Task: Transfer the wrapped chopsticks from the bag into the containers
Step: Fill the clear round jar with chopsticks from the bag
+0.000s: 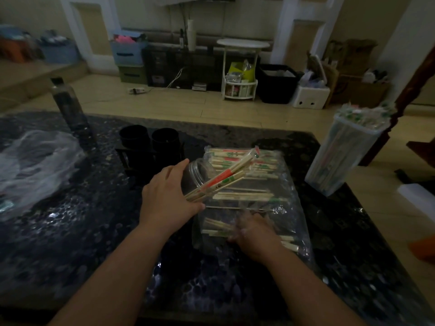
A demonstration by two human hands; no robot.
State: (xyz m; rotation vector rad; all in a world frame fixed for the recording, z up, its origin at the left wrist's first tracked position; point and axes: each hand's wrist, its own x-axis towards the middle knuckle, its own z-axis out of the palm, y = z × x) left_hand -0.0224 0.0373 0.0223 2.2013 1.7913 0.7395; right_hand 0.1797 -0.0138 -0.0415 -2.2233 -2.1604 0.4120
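Chopsticks (221,178) angled over jar (196,172), near ends pinched between my left hand (168,196) thumb and fingers. Right hand (255,234) inside bag (292,208), can't tell grip tbh.

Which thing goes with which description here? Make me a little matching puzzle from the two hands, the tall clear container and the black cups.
Things:
1. left hand
2. right hand
3. tall clear container
4. black cups

Descriptions:
A. stands near the right edge of the table, packed full
B. reaches into the clear bag
C. stand side by side beyond the left hand
D. holds a chopstick bundle

Pairs: 1-D, 2-B, 3-A, 4-C.
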